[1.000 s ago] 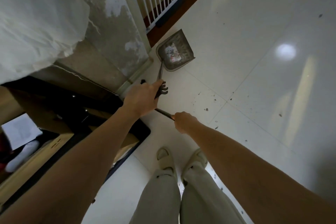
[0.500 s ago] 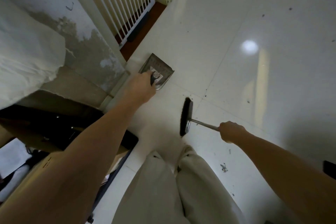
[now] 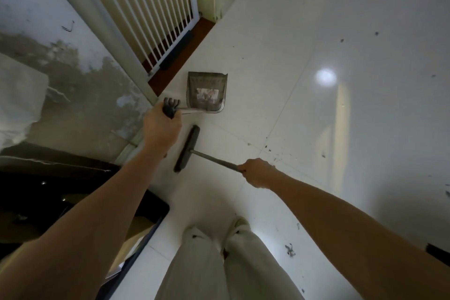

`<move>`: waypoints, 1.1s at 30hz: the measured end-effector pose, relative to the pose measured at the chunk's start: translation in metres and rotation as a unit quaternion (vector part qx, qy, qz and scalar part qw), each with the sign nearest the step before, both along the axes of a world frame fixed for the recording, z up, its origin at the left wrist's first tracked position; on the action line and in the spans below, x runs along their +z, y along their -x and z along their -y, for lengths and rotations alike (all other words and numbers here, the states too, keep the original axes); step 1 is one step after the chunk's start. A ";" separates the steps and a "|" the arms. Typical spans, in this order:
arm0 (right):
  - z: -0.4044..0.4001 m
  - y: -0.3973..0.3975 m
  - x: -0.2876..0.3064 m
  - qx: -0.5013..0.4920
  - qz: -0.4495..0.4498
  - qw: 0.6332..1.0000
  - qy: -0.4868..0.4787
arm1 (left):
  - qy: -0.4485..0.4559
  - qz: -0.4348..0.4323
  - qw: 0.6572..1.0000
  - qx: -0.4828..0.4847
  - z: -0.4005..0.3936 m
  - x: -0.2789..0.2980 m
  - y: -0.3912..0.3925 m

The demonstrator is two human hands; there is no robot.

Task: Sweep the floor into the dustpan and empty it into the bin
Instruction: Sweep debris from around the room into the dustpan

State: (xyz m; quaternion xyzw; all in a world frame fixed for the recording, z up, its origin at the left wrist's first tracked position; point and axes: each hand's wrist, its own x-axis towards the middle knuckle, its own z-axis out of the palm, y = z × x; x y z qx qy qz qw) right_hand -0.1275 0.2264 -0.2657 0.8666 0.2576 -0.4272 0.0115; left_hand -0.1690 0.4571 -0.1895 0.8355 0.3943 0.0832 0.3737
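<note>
On white tile floor (image 3: 280, 61): L hand (image 3: 160, 126) grips dustpan (image 3: 207, 91) handle, R hand (image 3: 255, 173) grips broom (image 3: 187, 148) shaft w/ debris (image 3: 275, 156) nearby.

I see my left hand (image 3: 162, 126) on the dustpan handle (image 3: 170, 107), with the dustpan (image 3: 207, 92) on the floor (image 3: 304, 44) just ahead and to its right. The broom head (image 3: 187, 148) lies just right of that hand, between it and my right hand (image 3: 257, 172), which holds the broom handle (image 3: 214, 159). The gate (image 3: 146, 12) stands beyond the left hand, the wall (image 3: 60, 61) to its left. Debris (image 3: 280, 157) lies just ahead of the right hand, and more (image 3: 290, 250) behind it. My feet (image 3: 239, 223) are behind both hands.
</note>
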 end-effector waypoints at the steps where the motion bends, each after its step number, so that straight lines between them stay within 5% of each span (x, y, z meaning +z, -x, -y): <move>1: -0.015 -0.003 -0.009 0.000 -0.005 1.000 -0.005 | -0.004 -0.004 1.000 0.016 -0.002 -0.008 -0.003; 6: -0.056 -0.012 -0.047 -0.021 -0.015 1.000 -0.004 | 0.002 -0.011 0.999 0.032 0.000 -0.056 -0.015; 13: -0.013 -0.009 -0.057 -0.044 -0.025 0.999 0.017 | 0.088 0.011 0.996 0.001 -0.010 -0.089 -0.021; 18: 0.037 -0.001 -0.040 -0.070 -0.032 0.996 0.037 | 0.427 -0.126 0.895 0.035 0.001 -0.062 -0.038; 20: 0.060 -0.001 -0.029 -0.085 -0.029 0.995 0.051 | 0.428 -0.155 0.888 0.064 0.011 -0.067 -0.043; 24: 0.084 -0.009 -0.012 -0.130 -0.003 0.988 0.082 | 0.320 -0.159 0.929 0.101 0.027 -0.074 -0.036; 29: 0.075 -0.015 0.027 -0.127 -0.011 0.990 0.060 | 0.339 -0.085 0.929 0.120 0.026 -0.039 -0.042; 33: 0.054 -0.027 0.041 -0.111 -0.041 0.993 0.012 | 0.448 0.040 0.865 0.222 0.022 -0.022 -0.053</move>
